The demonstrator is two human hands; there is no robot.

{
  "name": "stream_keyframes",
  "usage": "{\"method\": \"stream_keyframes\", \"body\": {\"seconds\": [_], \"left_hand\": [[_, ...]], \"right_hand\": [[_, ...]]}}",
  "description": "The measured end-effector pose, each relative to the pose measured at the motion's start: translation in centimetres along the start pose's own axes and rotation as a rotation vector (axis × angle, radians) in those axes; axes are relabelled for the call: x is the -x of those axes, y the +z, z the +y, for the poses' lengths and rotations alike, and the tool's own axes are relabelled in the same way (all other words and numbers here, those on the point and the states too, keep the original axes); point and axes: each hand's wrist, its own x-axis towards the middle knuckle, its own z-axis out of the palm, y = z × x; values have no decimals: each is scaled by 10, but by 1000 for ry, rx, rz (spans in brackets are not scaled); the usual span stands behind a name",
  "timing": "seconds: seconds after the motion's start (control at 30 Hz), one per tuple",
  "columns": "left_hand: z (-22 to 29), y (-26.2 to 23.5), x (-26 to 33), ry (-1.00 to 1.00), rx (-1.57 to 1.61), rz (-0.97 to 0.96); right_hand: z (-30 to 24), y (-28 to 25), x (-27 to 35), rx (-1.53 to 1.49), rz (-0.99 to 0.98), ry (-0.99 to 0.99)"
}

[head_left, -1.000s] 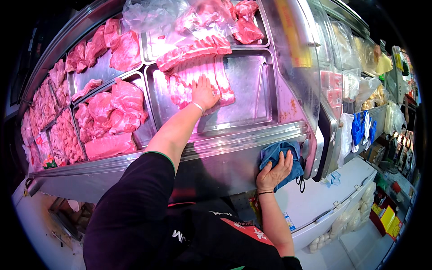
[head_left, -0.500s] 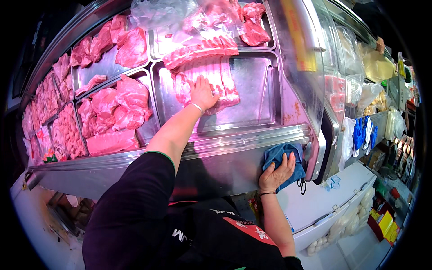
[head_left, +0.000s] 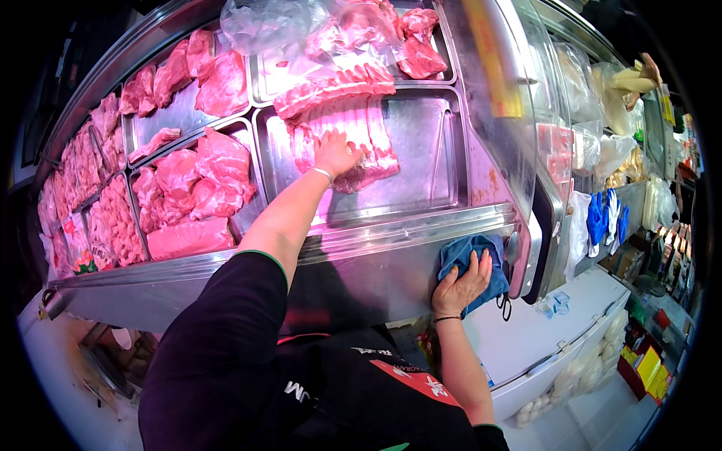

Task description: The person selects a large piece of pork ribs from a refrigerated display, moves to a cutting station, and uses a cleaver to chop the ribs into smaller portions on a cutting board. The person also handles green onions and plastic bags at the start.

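Note:
A slab of pork ribs (head_left: pixel 372 139) lies in a shallow metal tray (head_left: pixel 425 143) in the display case. My left hand (head_left: pixel 335 154) rests on its near part, fingers a little bent and spread over the meat and thumb apart. A narrower strip of ribs (head_left: pixel 335 86) lies along the slab's far edge. At the counter's front right end is a bunched blue cloth (head_left: pixel 481 252). Flat on it lies my right hand (head_left: pixel 462 286), fingers stretched and thumb apart, pressing it against the metal front. The fingertips do not wrap round the cloth.
Metal trays of pork cuts (head_left: pixel 199 173) fill the left side. Clear plastic bags (head_left: pixel 271 26) cover meat at the back. A clear side panel (head_left: pixel 519 98) borders the right. Black-handled scissors (head_left: pixel 505 307) hang beside the cloth, above a white chest freezer (head_left: pixel 541 323).
My left hand's fingers have bent more over the ribs, and the hand has shifted slightly left. My right hand stays on the cloth, with little movement.

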Motion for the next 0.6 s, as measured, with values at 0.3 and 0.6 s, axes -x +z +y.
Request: {"method": "stream_keyframes", "body": {"seconds": [0.3,0.6], "left_hand": [[-5,4,13,42,16,53],[-4,7,19,186,-82,203]], "right_hand": [[2,-2,-2,-18,7,-10],[6,-4,-1,-8,17,-15]]}}
